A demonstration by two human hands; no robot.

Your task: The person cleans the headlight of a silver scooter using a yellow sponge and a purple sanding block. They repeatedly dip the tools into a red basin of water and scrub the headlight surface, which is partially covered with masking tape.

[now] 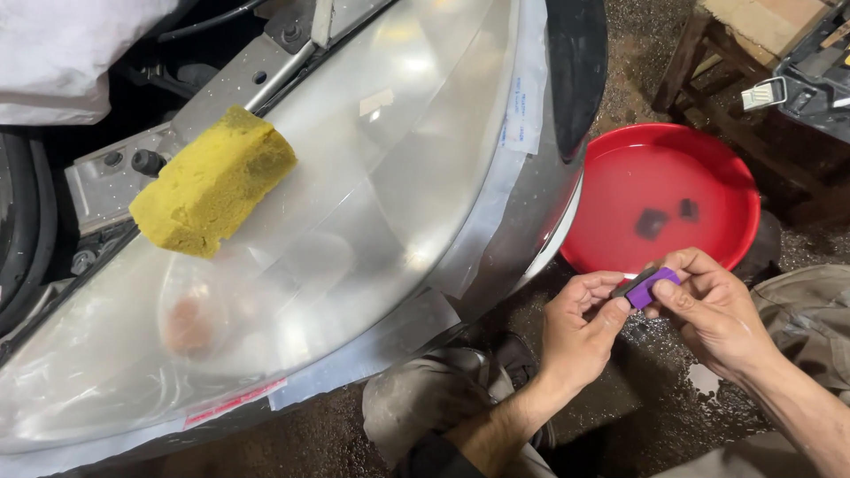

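Purple block (653, 285) with its dark sheet sits pinched by both the left hand (580, 329) and right hand (713, 310), fingertips closed, beside the red basin (717, 173), apparently being readied.

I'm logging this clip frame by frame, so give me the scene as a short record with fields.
setting: car front, wet gravel ground
left hand: pinches the purple block from the left
right hand: grips the same block from the right
purple block: small, with a dark sheet on its upper face
headlight: hazy, edges masked with tape
sponge: yellow, resting on the headlight
basin: red, holds water and two dark pieces
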